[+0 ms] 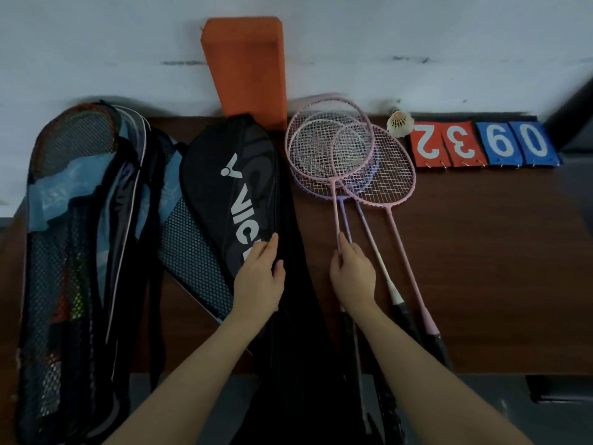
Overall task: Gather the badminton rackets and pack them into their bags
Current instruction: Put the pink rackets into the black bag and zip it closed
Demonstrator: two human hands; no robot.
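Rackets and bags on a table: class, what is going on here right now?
A person is packing up badminton gear. The right hand pinches the thin shafts of the pink and purple rackets, whose heads overlap on the brown table. The left hand rests on the black racket bag beside them. A second bag at far left already holds rackets. A shuttlecock and score cards lie behind.

The black racket bag (231,187) reads "VIC"; the score cards (481,144) show 2, 3, 9, 0.

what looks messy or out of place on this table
Mostly the rackets: four pink and purple ones lie in a loose fan, heads overlapping, not yet in the black bag. The score cards read upside down from this view. A shuttlecock lies loose beside them. No damage shows.
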